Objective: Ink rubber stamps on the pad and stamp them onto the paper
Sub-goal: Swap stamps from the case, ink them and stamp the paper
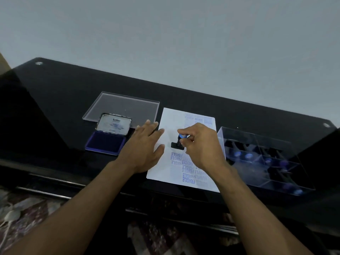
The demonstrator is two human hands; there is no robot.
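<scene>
a black stamp (pixel 178 144) is pinched on the paper (pixel 171 118) by the right hand (pixel 200 146). the paper's left edge is pressed by the left hand (pixel 145 146), fingers straight.

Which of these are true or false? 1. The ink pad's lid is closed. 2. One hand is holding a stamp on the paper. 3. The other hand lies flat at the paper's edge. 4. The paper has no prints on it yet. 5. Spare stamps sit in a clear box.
1. False: the ink pad is open, its lid raised behind it.
2. True: the right hand grips the stamp, whose base is down on the paper.
3. True: the left hand lies flat on the paper's left edge.
4. False: blue prints, some reading FRAGILE, already cover parts of it.
5. True: the clear box to the right holds more stamps.
</scene>
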